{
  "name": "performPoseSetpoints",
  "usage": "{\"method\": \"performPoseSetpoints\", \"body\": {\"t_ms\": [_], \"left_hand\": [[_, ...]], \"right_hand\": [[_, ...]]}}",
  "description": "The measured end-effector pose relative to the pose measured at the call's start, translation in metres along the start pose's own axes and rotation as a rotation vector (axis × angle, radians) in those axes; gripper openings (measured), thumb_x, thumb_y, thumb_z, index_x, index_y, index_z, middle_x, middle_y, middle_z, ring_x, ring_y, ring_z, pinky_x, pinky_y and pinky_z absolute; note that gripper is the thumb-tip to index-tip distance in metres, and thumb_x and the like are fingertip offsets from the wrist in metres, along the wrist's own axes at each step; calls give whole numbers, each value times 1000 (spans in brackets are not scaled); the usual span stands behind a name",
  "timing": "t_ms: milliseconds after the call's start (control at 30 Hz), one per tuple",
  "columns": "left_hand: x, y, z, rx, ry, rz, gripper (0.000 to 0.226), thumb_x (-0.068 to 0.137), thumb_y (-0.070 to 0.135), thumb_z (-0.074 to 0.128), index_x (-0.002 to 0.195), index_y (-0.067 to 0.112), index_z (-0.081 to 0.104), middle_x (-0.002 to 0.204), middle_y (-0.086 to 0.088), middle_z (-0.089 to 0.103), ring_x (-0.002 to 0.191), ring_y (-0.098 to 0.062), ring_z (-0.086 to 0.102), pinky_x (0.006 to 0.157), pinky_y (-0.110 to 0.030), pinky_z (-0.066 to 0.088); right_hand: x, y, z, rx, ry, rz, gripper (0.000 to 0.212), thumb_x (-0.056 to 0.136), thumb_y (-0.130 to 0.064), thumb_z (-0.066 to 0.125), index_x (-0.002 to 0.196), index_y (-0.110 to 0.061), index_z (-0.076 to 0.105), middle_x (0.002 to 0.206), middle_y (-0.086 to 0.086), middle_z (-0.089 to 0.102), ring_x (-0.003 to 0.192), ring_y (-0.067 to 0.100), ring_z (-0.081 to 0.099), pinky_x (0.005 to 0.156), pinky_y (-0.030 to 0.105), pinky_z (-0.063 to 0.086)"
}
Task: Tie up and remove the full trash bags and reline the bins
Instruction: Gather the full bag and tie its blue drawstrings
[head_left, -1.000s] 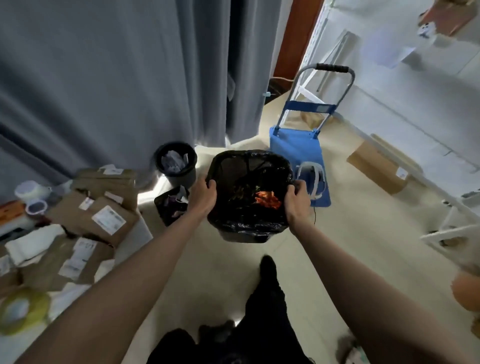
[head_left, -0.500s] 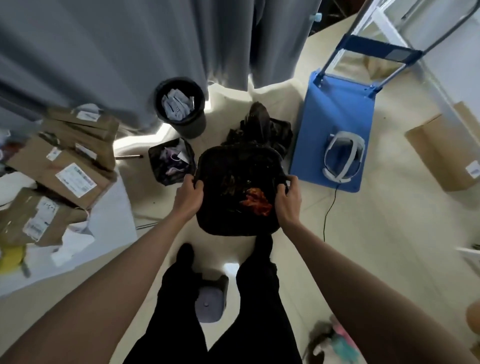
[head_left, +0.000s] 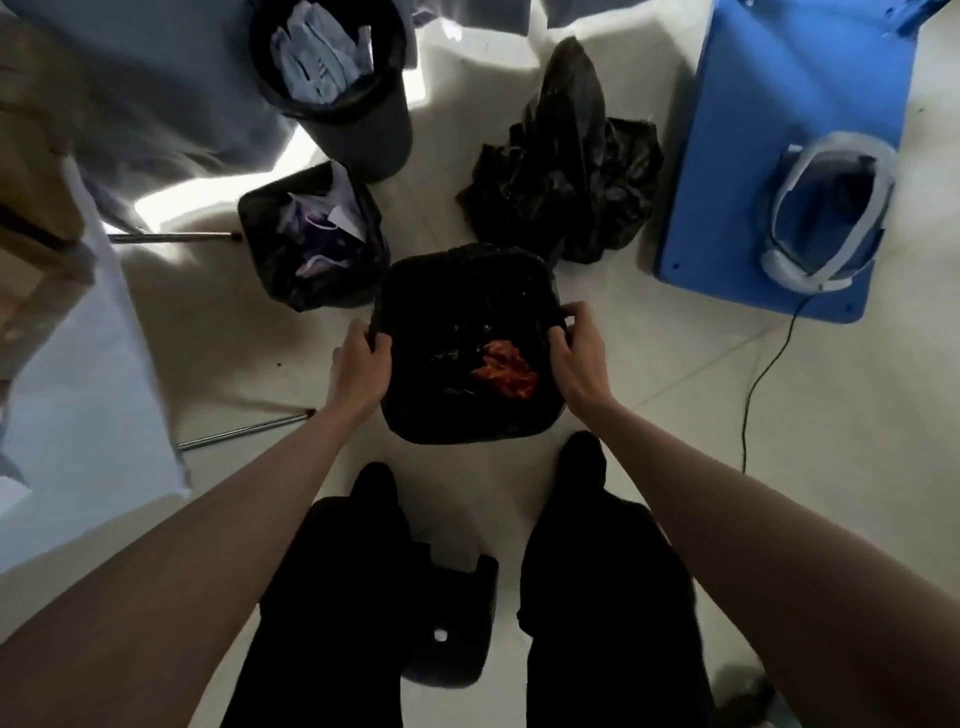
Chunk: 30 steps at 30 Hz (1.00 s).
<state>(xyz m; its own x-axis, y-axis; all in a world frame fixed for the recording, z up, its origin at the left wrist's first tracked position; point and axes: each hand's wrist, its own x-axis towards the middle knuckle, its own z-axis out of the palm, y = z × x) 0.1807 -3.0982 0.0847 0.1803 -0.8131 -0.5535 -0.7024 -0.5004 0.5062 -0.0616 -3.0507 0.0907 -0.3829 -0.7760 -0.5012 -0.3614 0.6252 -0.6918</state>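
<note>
**Both hands on the liner of the square bin**

Seen from above: pale tiled floor (head_left: 675, 415) carrying everything. At its upper right edge, a blue cart platform (head_left: 769, 156) with a grey-and-white headset (head_left: 826, 208) lying on it, and a thin black cable (head_left: 763, 374) trailing down across the tiles. Along the left edge, a white table (head_left: 78, 415) on thin metal legs, with cardboard boxes (head_left: 31, 208) stacked at its upper corner. Grey curtain (head_left: 156, 104) hanging across the upper left.

At mid-floor, just ahead of two dark-trousered legs, the square bin (head_left: 467, 353), lined with a black trash bag (head_left: 457, 280) and holding dark scraps plus an orange-red wrapper (head_left: 504, 369) toward its right side. Left hand (head_left: 361, 369) curled over the left rim, gripping the bag's edge there. Right hand (head_left: 576, 353) pinching the bag's edge at the right rim, thumb and fingers closed on the plastic.

Beyond the bin's upper right corner, a crumpled loose black bag (head_left: 566, 182) on the tiles, near the cart. Off the bin's upper left corner, just beside it, a smaller lined bin (head_left: 311, 244) full of white and purple paper. Behind that, against the curtain, a round black bin (head_left: 337, 88) stuffed with pale paper. Between the legs near the bottom edge, a small dark stool (head_left: 452, 623).
</note>
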Motion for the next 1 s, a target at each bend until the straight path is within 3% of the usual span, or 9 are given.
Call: {"method": "performPoseSetpoints", "body": {"t_ms": [100, 233, 300, 500, 700, 767, 867, 1000], "left_hand": [[32, -12, 31, -41, 1, 27, 15, 97, 25, 36, 101, 14, 46, 89, -5, 53, 80, -24, 52, 66, -33, 35], [77, -17, 61, 0, 39, 69, 31, 98, 21, 37, 119, 1, 45, 109, -21, 57, 101, -38, 55, 78, -37, 38], [97, -17, 71, 15, 66, 66, 30, 99, 22, 37, 119, 1, 46, 115, -25, 56, 109, -41, 52, 86, -39, 39], [147, -24, 102, 85, 163, 144, 24, 99, 33, 36, 109, 13, 46, 112, -21, 58, 106, -40, 54, 87, -41, 39], [180, -29, 101, 102, 207, 242, 31, 99, 34, 34, 120, 13, 45, 121, -23, 54, 111, -41, 51, 87, -43, 39], [188, -34, 95, 99, 218, 274, 29, 99, 32, 36, 117, 12, 46, 120, -23, 55, 109, -41, 53, 84, -42, 38], [197, -37, 86, 106, 191, 299, 26, 99, 30, 36, 112, 10, 47, 119, -23, 55, 109, -40, 52, 81, -40, 35], [202, -39, 75, 91, 90, 310, 34, 98, 29, 36, 121, 5, 45, 124, -24, 53, 113, -41, 51, 91, -43, 39]], "right_hand": [[34, 19, 20, 4, 34, -37, 17, 92, -22, 42, 108, -18, 47, 104, 12, 60, 96, 27, 58, 84, 44, 49], [72, 42, 42, -5, 69, -93, 23, 95, -17, 41, 115, -9, 47, 107, 8, 54, 96, 20, 49, 79, 31, 35], [89, 55, 53, -21, 72, -109, 26, 95, -17, 41, 119, -9, 46, 106, 10, 53, 95, 22, 49, 78, 30, 33], [140, 85, 76, -37, 122, -148, 15, 95, -20, 41, 105, -8, 42, 97, 15, 56, 89, 33, 53, 72, 38, 37], [163, 79, 100, -41, 212, -194, 12, 97, -21, 38, 101, -10, 39, 97, 13, 53, 83, 28, 46, 72, 35, 31], [162, 75, 110, -46, 226, -192, 12, 97, -21, 37, 102, -10, 38, 101, 15, 53, 84, 28, 46, 72, 35, 31], [156, 73, 125, -40, 285, -187, 14, 98, -20, 36, 104, -8, 38, 107, 19, 54, 90, 32, 49, 74, 37, 33], [150, 73, 131, -5, 324, -170, 19, 98, -19, 36, 110, -6, 43, 114, 21, 56, 95, 33, 50, 77, 36, 34]]}}
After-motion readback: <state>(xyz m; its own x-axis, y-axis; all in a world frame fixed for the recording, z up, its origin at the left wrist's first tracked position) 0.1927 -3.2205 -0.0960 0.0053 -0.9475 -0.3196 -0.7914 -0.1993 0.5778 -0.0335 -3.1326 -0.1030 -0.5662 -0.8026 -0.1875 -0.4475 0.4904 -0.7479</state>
